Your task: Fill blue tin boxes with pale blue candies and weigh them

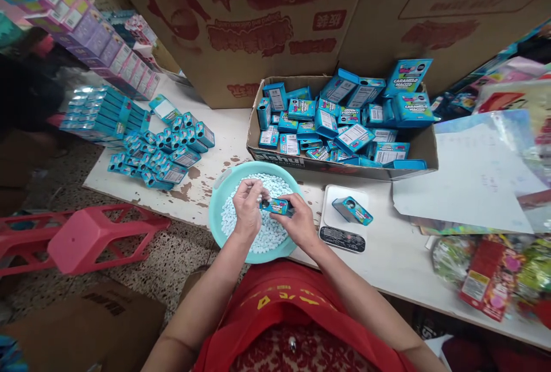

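Note:
My right hand [298, 220] grips a small blue candy box [276, 206] between thumb and fingers, over a turquoise basin [215, 217]. White pellet-like candies [269, 239] fill much of the basin. The fingers of my left hand [247, 202] are pinched together at the box's left end, where a dark opening shows. Whatever they hold is too small to make out. Right of the basin, a kitchen scale [328, 220] carries another blue box [353, 211], lying tilted with a dark round hole in its face.
Behind the basin, an open carton [297, 163] is heaped with blue boxes. More blue boxes [166, 154] stand clustered on the left, beside wrapped packs [101, 113]. Papers [456, 188] and bagged goods [491, 280] lie right. A pink stool [90, 240] stands left; a large cardboard box [275, 10] rises behind.

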`<state>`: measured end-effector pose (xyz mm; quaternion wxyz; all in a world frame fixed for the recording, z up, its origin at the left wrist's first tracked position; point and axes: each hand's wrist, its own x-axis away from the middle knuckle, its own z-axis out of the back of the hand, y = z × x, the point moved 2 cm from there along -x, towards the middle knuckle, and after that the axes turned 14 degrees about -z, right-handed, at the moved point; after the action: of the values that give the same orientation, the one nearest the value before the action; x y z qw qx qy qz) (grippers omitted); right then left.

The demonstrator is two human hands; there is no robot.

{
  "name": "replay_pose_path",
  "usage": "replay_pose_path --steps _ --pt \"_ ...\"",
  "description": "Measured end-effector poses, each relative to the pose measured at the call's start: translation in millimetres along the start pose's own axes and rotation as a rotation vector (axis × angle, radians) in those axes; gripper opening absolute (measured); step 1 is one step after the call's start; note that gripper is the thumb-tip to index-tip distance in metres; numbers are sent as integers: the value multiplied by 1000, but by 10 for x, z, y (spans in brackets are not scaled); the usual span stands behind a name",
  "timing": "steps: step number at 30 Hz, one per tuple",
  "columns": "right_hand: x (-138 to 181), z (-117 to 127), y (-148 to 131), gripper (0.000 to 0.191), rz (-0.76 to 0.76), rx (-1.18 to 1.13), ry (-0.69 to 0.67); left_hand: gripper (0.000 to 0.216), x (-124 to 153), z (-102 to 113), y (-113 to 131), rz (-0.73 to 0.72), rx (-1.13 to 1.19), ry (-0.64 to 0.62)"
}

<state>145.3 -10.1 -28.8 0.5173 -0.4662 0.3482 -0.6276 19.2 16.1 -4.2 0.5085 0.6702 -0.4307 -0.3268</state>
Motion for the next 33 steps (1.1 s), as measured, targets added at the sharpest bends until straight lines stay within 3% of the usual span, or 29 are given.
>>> replay_pose_path --steps 3,7,10,12,14,18,20,21,23,26,29,33 --pt "-3 68 61 28 -56 -70 -6 20 -100 191 -97 45 -91 -16" --pt "83 210 137 35 -142 -208 -13 23 -216 504 -285 -7 -729 -384" --pt "244 407 195 37 -195 -300 7 25 -237 441 -396 -189 -1021 -571" --pt "403 607 255 37 -235 -332 48 25 -200 145 -463 -286 -999 -669" --pt "593 854 336 37 -293 -332 124 25 -98 -314 -533 -407 -907 -830" --pt "968 1361 518 41 -443 -283 345 29 291 -1263 -718 -685 -792 -1430" --pt "1080 1551 601 45 -512 -237 466 29 448 -1538 -823 -686 -891 -1651" --pt "1103 1618 645 47 -536 -221 524 27 485 -1609 -859 -638 -960 -1689" --pt "1070 1687 747 51 -554 -228 629 27 463 -1621 -858 -517 -1041 -1632" --pt "843 1626 940 56 -543 -287 705 38 228 -1352 -599 -424 -978 -1349" --pt "529 1434 1120 58 -517 -340 698 40 -163 -801 -112 -402 -911 -969" --pt "259 1201 1252 60 -532 -384 664 39 -839 245 353 -390 -1133 -443"
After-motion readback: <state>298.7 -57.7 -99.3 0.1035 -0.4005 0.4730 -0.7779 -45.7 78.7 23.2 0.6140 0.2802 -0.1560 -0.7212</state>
